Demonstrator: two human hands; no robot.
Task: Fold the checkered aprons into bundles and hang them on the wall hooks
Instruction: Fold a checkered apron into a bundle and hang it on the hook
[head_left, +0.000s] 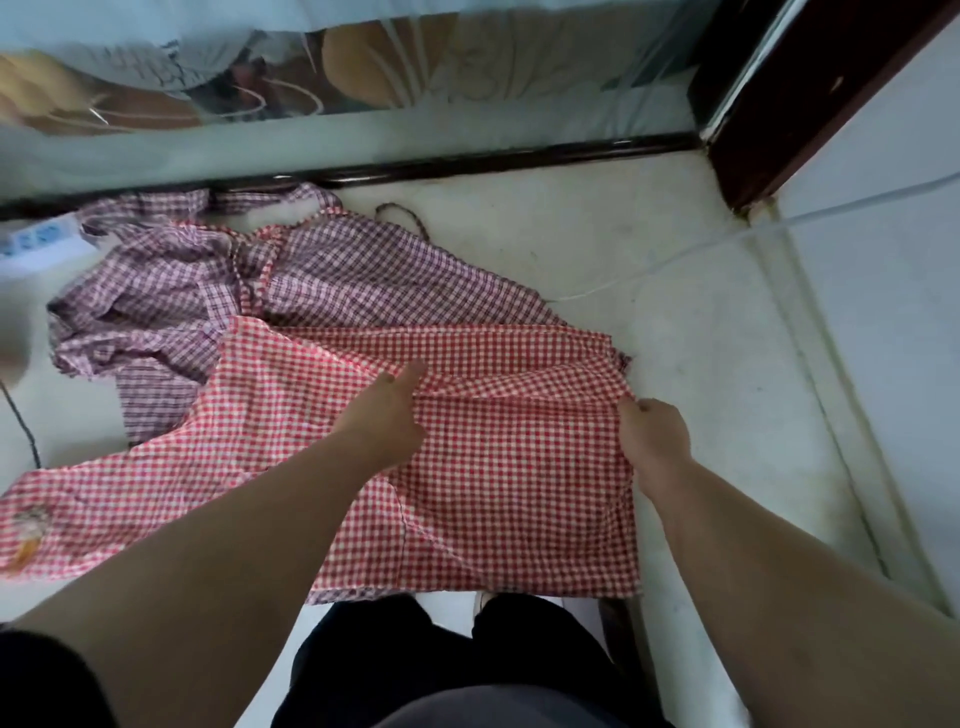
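Red-and-white checked cloth: 1 red apron (493, 467), spread mostly flat on the white floor (701, 364) directly in front of the person, with its near edge reaching the dark trousers (441, 665). A small orange stitched patch sits at its far left end.

- Left hand (387, 415): on the middle of the red apron, fingers curled under and pinching up a fold, thumb stretched along the top of it. The forearm hides part of the cloth beneath.
- Right hand (652, 436): at the apron's right edge, fingers closed tight on the hem and gathering it into a small bunch.
- 1 purple apron (363, 270): purple-and-white check, crumpled, lying just beyond the red one. The red apron's far edge overlaps it, and its straps trail toward the wall.
- 1 dark cord (410, 215): looped on the floor at the purple apron's far side.
- 1 white cable (675, 260): runs from the right across the floor, ending near the purple apron's right corner.
- 1 power strip (39, 241): white, at the left edge, touching the purple apron.
- 1 black cable (23, 421): on the floor at the left, beside the red apron.
- Frosted glass panel (363, 78): along the far side, above a dark bottom rail (467, 161).
- Dark door frame (779, 104): far right corner.
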